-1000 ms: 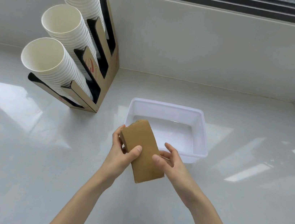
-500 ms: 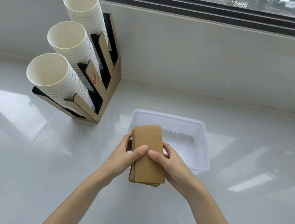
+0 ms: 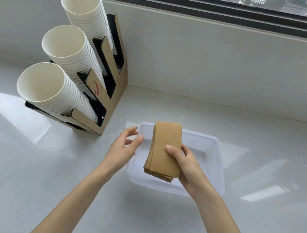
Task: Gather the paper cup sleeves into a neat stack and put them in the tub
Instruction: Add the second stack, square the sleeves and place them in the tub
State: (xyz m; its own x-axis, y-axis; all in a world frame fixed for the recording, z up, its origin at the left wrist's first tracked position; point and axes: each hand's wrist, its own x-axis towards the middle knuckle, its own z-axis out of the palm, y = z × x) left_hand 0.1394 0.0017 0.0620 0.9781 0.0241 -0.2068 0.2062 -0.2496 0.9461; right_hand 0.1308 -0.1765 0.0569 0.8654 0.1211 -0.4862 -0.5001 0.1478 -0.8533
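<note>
The white worktop (image 3: 252,219) is big and shiny. At the back left stands a brown cup holder (image 3: 111,98) with three rows of white paper cups (image 3: 64,44) leaning out of it.

Next comes the tub (image 3: 218,165) — a clear plastic box that sits in the middle, right in front of the person. It looks empty inside.

Over the tub is the stack of brown paper cup sleeves (image 3: 163,149). The stack looks neat, with the edges lined up. Its long side runs away from the person, from the near wall of the tub to the far wall, and it tilts a bit, far end up.

The right hand (image 3: 185,164) holds the stack by itself. The thumb is pressed on top and the fingers are tucked under the right edge.

The left hand (image 3: 122,147) is just beside the stack on the left, not touching it. Its fingers are spread apart and it holds nothing.

So the stack is in the right hand and the tub is straight below — I think it only needs to go down, and flat, to land inside.
</note>
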